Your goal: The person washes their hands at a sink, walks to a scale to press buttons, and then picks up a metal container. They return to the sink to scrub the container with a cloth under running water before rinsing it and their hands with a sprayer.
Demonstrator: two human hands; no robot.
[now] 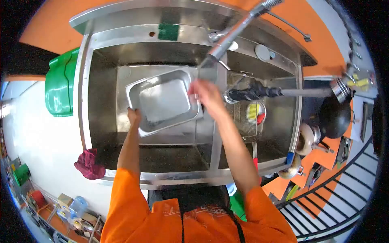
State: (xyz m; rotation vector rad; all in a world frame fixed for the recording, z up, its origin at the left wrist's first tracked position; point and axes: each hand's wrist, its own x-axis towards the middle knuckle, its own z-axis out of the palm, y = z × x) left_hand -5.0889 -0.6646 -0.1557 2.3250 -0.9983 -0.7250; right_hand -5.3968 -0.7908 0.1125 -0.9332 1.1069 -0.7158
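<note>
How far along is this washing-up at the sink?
Midway, I'd guess. The metal tray already looks free of food. Left hand and right hand hold it over the left basin. Items in the wire basket and pans to the right seemingly await.

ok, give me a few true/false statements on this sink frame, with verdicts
1. Both hands hold the metal tray, the left hand at its near-left corner and the right hand at its right edge. True.
2. The tray is over the right basin. False: it is over the left basin.
3. A green sponge lies on the sink's back ledge. True.
4. The red cloth lies inside the tray. False: it sits at the sink's front left corner, outside the basin.
</note>
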